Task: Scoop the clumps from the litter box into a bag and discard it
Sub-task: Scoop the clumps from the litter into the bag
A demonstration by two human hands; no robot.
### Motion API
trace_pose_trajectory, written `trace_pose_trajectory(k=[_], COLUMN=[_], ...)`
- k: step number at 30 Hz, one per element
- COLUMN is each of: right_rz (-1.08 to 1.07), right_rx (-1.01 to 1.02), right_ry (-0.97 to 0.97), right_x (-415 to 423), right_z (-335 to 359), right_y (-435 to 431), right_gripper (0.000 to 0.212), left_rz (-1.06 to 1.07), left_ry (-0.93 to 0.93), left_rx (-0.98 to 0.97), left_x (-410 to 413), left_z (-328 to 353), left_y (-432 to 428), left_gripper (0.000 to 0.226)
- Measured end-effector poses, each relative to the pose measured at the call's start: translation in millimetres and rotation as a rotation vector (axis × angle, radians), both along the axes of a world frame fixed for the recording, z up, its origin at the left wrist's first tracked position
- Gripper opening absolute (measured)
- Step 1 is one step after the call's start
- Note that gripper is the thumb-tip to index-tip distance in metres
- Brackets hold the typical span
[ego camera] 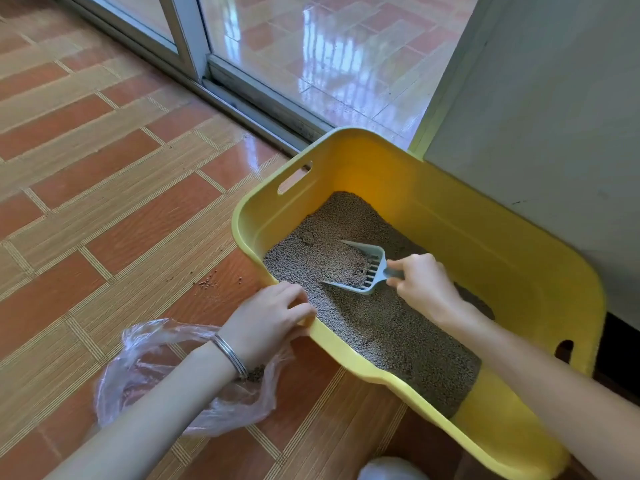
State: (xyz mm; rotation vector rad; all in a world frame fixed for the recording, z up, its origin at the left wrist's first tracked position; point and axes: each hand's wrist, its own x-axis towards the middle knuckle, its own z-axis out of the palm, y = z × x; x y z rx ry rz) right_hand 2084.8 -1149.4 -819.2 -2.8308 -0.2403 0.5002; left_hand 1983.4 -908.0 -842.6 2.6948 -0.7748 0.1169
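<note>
One yellow litter box (519,244) sits on the tiled floor (104,202) against the wall on the right, brown litter (381,323) spread inside. The right hand (420,284) is closed around the handle of one pale blue scoop (363,268), its slotted head loaded with litter. The left hand (266,320) clasps the box's near-left rim, and one clear plastic bag (156,368) lies open on the floor beneath that wrist, with a few stray grains (207,282) nearby.
</note>
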Motion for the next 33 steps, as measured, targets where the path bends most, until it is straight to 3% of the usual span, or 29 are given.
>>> trace_pose_trajectory(k=[3,7,9,15,20,29,33], right_rz=[0.069,0.089,0.057,-0.153,-0.233,-0.109,-0.163], right_rx=[-0.151,-0.148,-0.074,0.354,0.504,0.322,0.250], right_ry=[-0.066,-0.076,-0.078,-0.006,-0.069,-0.031,-0.017], right_x=[10.8,20.4,21.5,7.6,1.5,9.5,9.7], right_z=[10.0,8.2,0.3,-28.0,-30.8,-6.4,-2.6], right_y=[26.1,66.8,74.8,61.9,55.4,10.4,-10.4], right_gripper=[0.020,0.016,0.019,0.032,0.036,0.040,0.040], left_rz=[0.021,0.044,0.052,0.065,0.045,0.042,0.037], left_ry=[-0.019,-0.048,-0.044,-0.039,-0.028,0.027,0.041], left_rx=[-0.020,-0.043,-0.054,-0.060,-0.051,-0.049,-0.061], left_x=[0.3,-2.6,-3.2,-2.0,-1.8,-1.1,-0.1], left_z=[-2.4,-7.4,-8.2,-11.6,-7.6,-10.6,-10.4], left_y=[-0.9,-1.7,-2.4,-1.2,-0.2,2.3,2.7], left_gripper=[0.034,0.038,0.043,0.030,0.032,0.028,0.027])
